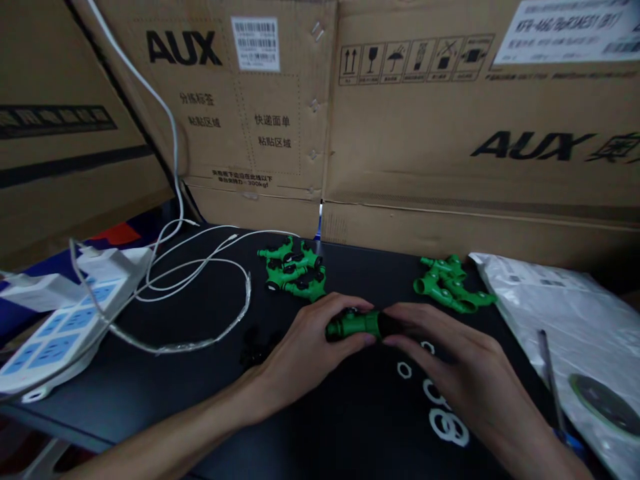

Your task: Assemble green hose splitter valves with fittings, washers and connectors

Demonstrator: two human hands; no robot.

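Observation:
Near the middle of the table, my left hand (305, 350) is closed around a green plastic pipe fitting (357, 325), thumb below and fingers above. The fitting lies sideways, its wider end towards the right. My right hand (457, 357) pinches a dark piece at that wide end, between thumb and fingers. It looks like a black collar (384, 325), though shadow and fingers hide most of it. White rings (443, 425) lie on the table below my right hand, and a small white nut-shaped ring (405, 370) is beside its thumb.
Green fittings with black parts (295, 270) are piled behind my left hand; plain green fittings (450, 285) sit back right. Small black parts (255, 347) lie left. A power strip (70, 327), white cables (200, 345), a plastic bag (575, 333), a screwdriver (550, 380) and cardboard boxes (425, 147) surround the area.

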